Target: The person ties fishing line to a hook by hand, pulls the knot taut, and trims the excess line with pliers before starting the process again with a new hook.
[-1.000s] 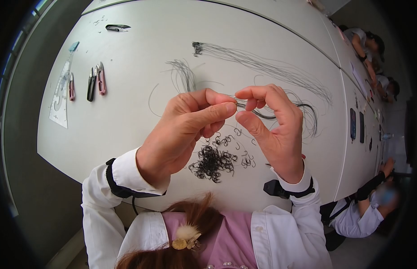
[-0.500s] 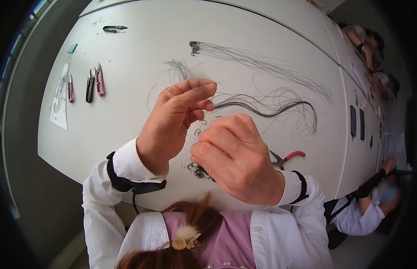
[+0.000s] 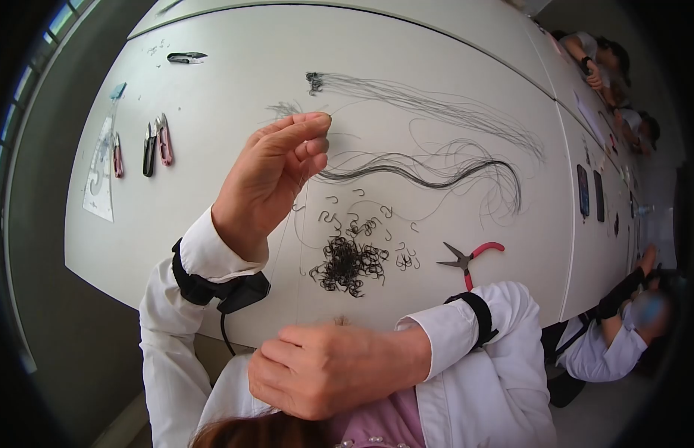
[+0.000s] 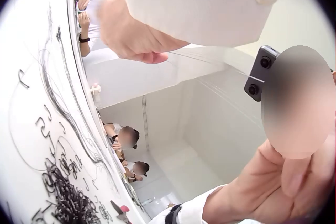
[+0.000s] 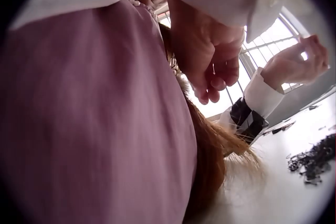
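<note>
My left hand (image 3: 269,175) is raised over the table, pinching a thin fishing line between thumb and forefinger. In the left wrist view the line (image 4: 210,62) runs taut from those fingertips towards the right hand (image 4: 283,190), its far end lost behind a blurred patch. Low before the chest, my right hand (image 3: 317,369) is curled, knuckles up. Below the left hand lies a heap of small black fish hooks (image 3: 347,261), with several loose ones around it. A wavy bundle of dark lines (image 3: 421,178) stretches across the table beyond the heap.
Red-handled pliers (image 3: 466,261) lie right of the hooks. Another bundle of lines (image 3: 429,104) with hooks at one end is farther back. Thread snips (image 3: 148,149) and a clear set square (image 3: 101,172) lie at left. Other people sit at right.
The two hands have parted: the right swept down and left to the chest, while the left moved up and leftward. The hook heap and pliers are now uncovered.
</note>
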Available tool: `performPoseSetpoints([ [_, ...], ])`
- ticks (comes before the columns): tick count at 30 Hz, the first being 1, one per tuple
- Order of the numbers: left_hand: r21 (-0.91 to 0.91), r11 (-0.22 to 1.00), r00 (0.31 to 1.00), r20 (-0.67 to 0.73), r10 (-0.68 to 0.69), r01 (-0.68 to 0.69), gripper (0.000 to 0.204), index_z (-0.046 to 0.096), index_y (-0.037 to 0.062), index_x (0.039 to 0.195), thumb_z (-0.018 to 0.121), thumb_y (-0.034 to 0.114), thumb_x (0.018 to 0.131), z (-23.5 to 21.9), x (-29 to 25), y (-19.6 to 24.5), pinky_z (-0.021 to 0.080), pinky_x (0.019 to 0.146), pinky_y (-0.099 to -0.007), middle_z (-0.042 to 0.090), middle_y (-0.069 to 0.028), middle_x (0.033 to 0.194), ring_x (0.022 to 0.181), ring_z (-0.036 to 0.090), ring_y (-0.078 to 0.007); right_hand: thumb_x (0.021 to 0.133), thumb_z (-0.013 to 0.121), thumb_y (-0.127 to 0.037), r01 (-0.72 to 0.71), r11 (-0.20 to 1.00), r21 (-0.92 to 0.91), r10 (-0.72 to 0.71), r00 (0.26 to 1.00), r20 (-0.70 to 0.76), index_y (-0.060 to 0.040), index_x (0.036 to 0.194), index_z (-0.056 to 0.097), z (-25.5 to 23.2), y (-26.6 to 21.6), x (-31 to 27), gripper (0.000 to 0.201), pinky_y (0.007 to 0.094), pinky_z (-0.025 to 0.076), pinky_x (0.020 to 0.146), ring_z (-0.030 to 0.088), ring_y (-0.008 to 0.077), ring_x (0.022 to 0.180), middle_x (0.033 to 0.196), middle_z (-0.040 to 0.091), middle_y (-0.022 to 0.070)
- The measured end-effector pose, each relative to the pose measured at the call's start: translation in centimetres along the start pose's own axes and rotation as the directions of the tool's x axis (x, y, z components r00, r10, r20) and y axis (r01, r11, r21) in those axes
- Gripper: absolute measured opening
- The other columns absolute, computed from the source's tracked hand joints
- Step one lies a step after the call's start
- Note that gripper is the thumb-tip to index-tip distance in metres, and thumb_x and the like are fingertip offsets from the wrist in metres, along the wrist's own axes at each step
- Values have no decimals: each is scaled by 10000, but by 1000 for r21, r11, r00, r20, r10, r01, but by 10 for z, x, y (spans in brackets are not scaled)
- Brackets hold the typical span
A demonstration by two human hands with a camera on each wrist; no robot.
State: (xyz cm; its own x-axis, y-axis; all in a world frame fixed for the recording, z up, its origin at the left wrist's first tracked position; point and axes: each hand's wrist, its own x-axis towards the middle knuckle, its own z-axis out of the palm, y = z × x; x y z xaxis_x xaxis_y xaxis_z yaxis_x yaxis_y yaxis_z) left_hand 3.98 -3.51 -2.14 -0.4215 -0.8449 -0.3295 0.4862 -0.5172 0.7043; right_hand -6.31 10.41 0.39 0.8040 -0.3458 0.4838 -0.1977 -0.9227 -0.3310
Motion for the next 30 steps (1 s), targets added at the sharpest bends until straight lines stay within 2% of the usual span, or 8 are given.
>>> performPoseSetpoints([
  [5, 139, 984, 988, 122, 94, -110, 74, 592, 22, 881, 604, 92, 861, 11, -14, 6, 402, 578, -145, 540, 41, 739, 604, 441, -17, 667, 589, -139, 182, 976, -123, -155, 967, 202, -35, 715, 556, -12, 13, -2, 119, 250, 405, 587, 498, 131, 635, 743, 529, 11],
  [7, 293, 911, 955, 154, 255, -290, 70, 627, 15, 846, 639, 84, 836, 19, -24, 3, 400, 626, -168, 576, 33, 738, 645, 477, -28, 648, 615, -159, 40, 972, -230, -88, 975, -202, -48, 733, 598, -23, 21, -2, 141, 282, 427, 640, 504, 144, 676, 777, 551, 5],
  [9, 325, 836, 896, 209, 392, -442, 48, 612, -5, 834, 651, 18, 819, 30, -33, -2, 420, 649, -182, 591, 3, 785, 699, 509, -46, 619, 647, -176, -150, 956, -253, 24, 896, -443, -74, 781, 638, -53, 30, -3, 191, 305, 433, 638, 502, 155, 695, 811, 562, 2],
  [12, 327, 782, 846, 265, 462, -530, 55, 613, -18, 834, 649, -43, 801, 33, -40, -5, 431, 658, -199, 566, -19, 818, 730, 520, -66, 581, 799, -105, -390, 899, -199, 232, 810, -540, -48, 843, 664, -92, 52, -18, 301, 294, 417, 589, 498, 179, 686, 783, 578, 51],
  [16, 539, 558, 767, 326, 553, -631, 96, 619, -11, 836, 660, -65, 769, 34, -44, -5, 418, 625, -208, 523, -29, 806, 725, 513, -84, 630, 754, -51, -538, 843, 22, 481, 734, -479, -25, 822, 654, -94, 66, -29, 218, 263, 426, 634, 537, 170, 712, 786, 593, 64],
  [18, 584, 379, 668, 424, 611, -718, 115, 624, -4, 827, 670, -75, 749, 33, -41, -8, 411, 585, -210, 528, -32, 805, 686, 508, -84, 647, 736, -31, -570, 807, 152, 573, 696, -433, -22, 811, 652, -90, 71, -33, 184, 256, 427, 653, 547, 161, 720, 787, 598, 66],
  [28, 656, 403, 743, 390, 544, -639, 112, 619, 1, 810, 677, -71, 746, 33, -39, -11, 404, 545, -203, 539, -31, 818, 644, 506, -69, 677, 678, 20, -574, 733, 365, 679, 644, -352, -15, 741, 620, -81, 82, -39, 93, 259, 409, 701, 519, 135, 727, 725, 591, 34],
  [30, 595, 620, 857, 308, 413, -512, 89, 603, -43, 825, 650, -88, 764, 35, -42, -8, 422, 641, -208, 520, -61, 858, 761, 497, -97, 679, 672, 22, -575, 719, 391, 694, 630, -350, -15, 737, 615, -80, 83, -39, 89, 259, 406, 709, 512, 133, 732, 726, 589, 31],
])
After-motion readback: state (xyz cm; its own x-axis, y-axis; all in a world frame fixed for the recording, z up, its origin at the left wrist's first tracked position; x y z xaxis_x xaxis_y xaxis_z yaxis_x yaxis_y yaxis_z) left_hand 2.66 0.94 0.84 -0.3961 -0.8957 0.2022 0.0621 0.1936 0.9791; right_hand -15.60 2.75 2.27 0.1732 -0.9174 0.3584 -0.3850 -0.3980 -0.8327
